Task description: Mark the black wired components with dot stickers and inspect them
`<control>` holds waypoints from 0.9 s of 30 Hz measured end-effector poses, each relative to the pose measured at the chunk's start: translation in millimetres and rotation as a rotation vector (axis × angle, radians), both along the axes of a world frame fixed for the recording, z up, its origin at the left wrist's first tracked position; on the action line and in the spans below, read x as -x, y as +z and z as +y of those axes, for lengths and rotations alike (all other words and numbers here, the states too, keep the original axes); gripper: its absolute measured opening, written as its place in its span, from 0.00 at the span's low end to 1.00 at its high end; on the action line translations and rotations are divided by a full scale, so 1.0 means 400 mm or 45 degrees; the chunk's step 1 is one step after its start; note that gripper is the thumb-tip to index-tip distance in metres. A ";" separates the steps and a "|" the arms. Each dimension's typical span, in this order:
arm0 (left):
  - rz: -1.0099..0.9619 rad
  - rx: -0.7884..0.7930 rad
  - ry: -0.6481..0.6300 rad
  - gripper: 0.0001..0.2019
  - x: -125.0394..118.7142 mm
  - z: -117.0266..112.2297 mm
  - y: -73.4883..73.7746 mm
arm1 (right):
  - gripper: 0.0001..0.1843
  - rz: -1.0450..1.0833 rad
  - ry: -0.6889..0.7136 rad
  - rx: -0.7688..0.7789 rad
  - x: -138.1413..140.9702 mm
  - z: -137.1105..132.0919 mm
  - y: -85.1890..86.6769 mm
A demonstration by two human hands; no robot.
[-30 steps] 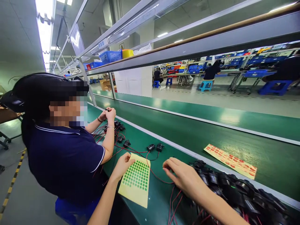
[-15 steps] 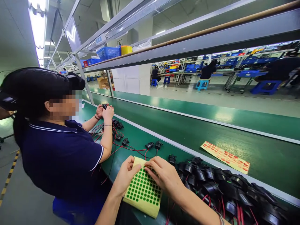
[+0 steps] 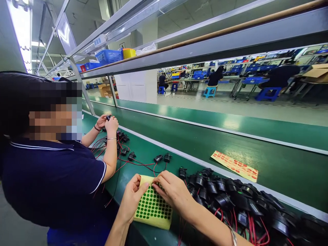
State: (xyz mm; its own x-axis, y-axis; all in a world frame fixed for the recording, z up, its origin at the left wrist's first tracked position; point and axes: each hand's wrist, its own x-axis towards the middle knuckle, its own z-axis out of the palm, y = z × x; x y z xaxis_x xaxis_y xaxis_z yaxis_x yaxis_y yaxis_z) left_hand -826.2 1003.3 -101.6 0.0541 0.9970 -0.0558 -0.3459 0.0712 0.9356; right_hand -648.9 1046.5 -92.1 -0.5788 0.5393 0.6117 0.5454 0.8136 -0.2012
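Observation:
My left hand (image 3: 132, 195) grips the upper left edge of a yellow sheet of green dot stickers (image 3: 153, 208), thumb on the front. Over the sheet's upper right part is my right hand (image 3: 172, 191), its thumb and fingers bent together against the sticker rows. Whatever lies between those fingertips is hidden. Green dots cover the sheet in rows, and its lower edge curves. Close to my right forearm lies a heap of black cylindrical parts (image 3: 221, 188) with red and black wires. Two similar black parts (image 3: 158, 158) lie just beyond the sheet.
On the left a co-worker (image 3: 55, 181) in a dark blue shirt holds a small black part (image 3: 108, 117) above more wired parts (image 3: 124, 136). A sheet with red dots (image 3: 234, 165) lies on the green belt (image 3: 184, 136). Overhead, a shelf carries a blue basket (image 3: 109, 57).
The view has turned slightly right, so most things sit further left in the picture. Both my hands stay at the sticker sheet in nearly the same pose.

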 end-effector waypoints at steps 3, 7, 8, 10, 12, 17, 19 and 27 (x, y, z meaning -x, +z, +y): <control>0.048 -0.014 -0.004 0.14 -0.006 -0.006 0.003 | 0.16 -0.014 0.035 0.010 0.003 -0.005 -0.003; 0.252 -0.033 0.038 0.15 -0.004 0.003 -0.004 | 0.14 -0.045 0.058 0.070 -0.002 -0.001 0.000; 0.300 -0.027 0.057 0.15 0.003 0.012 -0.012 | 0.12 -0.043 0.033 0.107 -0.009 0.015 0.002; 0.418 -0.018 0.098 0.16 0.027 0.042 -0.037 | 0.09 -0.024 -0.087 0.199 -0.031 0.074 0.005; 0.591 -0.024 0.146 0.17 0.060 0.080 -0.067 | 0.08 -0.017 -0.262 0.303 -0.059 0.161 0.001; 1.043 -0.081 0.291 0.12 0.120 0.153 -0.113 | 0.20 -0.145 -0.436 0.535 -0.093 0.343 -0.042; 1.167 -0.136 0.396 0.13 0.126 0.160 -0.113 | 0.19 -0.174 -0.431 0.566 -0.088 0.365 -0.058; 1.219 -0.393 0.384 0.10 0.062 0.172 -0.083 | 0.42 0.019 -0.325 0.197 -0.172 0.299 0.049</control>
State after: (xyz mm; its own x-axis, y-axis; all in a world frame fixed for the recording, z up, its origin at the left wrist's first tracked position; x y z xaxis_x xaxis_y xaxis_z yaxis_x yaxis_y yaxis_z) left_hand -850.8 1072.3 -134.7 -0.1316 0.9401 0.3146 0.5844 -0.1827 0.7906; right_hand -580.0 1166.2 -72.6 -0.4042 0.7537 0.5183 0.7243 0.6097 -0.3218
